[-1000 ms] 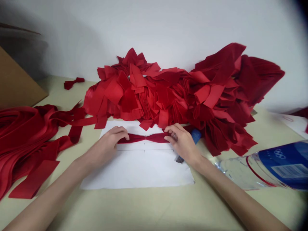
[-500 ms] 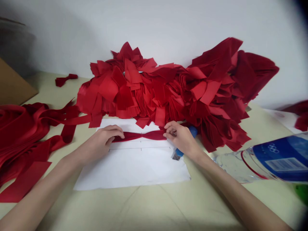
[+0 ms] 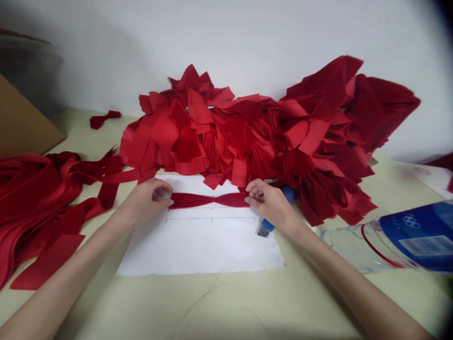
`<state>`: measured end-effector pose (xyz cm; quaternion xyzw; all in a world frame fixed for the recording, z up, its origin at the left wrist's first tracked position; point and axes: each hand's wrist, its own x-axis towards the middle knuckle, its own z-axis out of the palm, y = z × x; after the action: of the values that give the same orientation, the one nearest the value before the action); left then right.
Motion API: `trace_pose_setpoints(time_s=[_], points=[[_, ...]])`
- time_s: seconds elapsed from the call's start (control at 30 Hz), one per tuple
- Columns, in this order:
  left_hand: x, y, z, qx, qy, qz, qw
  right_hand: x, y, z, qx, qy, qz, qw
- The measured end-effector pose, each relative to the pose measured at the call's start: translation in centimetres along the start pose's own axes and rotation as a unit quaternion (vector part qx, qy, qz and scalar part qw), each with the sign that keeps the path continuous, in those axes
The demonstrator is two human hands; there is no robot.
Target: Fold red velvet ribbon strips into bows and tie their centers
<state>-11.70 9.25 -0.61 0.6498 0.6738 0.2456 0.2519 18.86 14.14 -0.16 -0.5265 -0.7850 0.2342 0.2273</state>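
Note:
A dark red velvet ribbon (image 3: 193,200), gathered narrow at its middle, lies stretched sideways over a white paper sheet (image 3: 198,245) marked with thin ruled lines. My left hand (image 3: 150,200) pinches the ribbon's left end between thumb and fingers. At the opposite end, my right hand (image 3: 267,200) grips the ribbon with fingers curled. Partly under my right hand is a blue tool (image 3: 268,225) with a metallic tip; most of it is hidden, so its kind is unclear.
A large heap of red ribbon pieces (image 3: 240,137) stands against the wall behind the paper. Long red ribbon strips (image 3: 38,193) pile up at left, near a cardboard box (image 3: 24,118). A small ribbon bow (image 3: 105,119) lies behind. A plastic bottle (image 3: 385,241) rests on its side at right.
My left hand has shifted outward along the ribbon, so more of its left part shows. My right hand stays at the right end. The whole view has moved slightly.

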Motion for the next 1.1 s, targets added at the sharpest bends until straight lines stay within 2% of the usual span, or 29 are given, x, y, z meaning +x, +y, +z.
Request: trace_pose_setpoints(time_s=[0.2,0.47,0.6,0.7,0.77,0.83,0.9,1.0,1.1], points=[[0.3,-0.1,-0.4,-0.01,0.007,-0.008,1.0,0.2,0.5,0.1,0.001,-0.008,0.002,1.0],[0.3,-0.3,0.0,-0.001,0.024,0.005,1.0,0.2,0.3,0.1,-0.005,-0.013,0.011,1.0],[0.0,0.0,0.4,0.011,0.051,0.014,0.999,0.2,0.4,0.1,-0.011,-0.013,0.002,1.0],[-0.8,1.2,1.1,0.029,0.081,0.084,0.993,0.0,0.0,-0.1,-0.022,-0.002,-0.011,1.0],[-1.7,2.3,1.9,0.051,0.094,0.19,0.976,-0.1,-0.6,-0.2,-0.029,0.016,-0.021,0.999],[-2.4,3.3,2.8,0.075,0.069,0.254,0.962,-0.3,-1.4,0.0,-0.038,0.036,-0.052,0.997],[-2.9,3.8,3.8,0.106,0.026,0.282,0.953,-0.6,-2.2,0.4,-0.047,0.044,-0.103,0.993],[-3.0,3.7,4.6,0.141,-0.022,0.307,0.941,-0.8,-3.2,1.5,-0.064,0.019,-0.166,0.984],[-3.2,3.7,4.9,0.12,-0.012,0.305,0.945,-0.8,-3.6,2.2,-0.098,-0.008,-0.19,0.977]])
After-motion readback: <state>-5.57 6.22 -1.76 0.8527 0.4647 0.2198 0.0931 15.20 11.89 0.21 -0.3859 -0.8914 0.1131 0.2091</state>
